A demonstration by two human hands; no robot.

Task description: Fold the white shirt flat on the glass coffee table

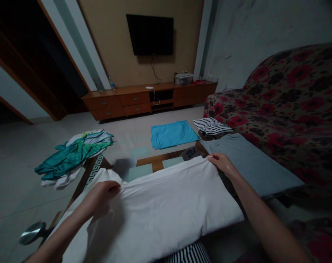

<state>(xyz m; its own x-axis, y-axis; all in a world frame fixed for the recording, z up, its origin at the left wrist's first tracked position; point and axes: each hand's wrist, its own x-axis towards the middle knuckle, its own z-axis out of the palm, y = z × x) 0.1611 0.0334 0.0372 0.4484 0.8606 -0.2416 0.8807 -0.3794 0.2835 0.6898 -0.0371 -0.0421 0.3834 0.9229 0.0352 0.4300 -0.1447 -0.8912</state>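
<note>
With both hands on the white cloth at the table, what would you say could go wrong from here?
1. The white cloth overhangs the table's near edge, so it may slide off if the left hand or right hand lets go.
2. The teal pile sits at the table's left corner, partly hanging over; a tug on the cloth might knock it to the floor.
3. The grey garment lies right beside the right hand and could get dragged.
</note>
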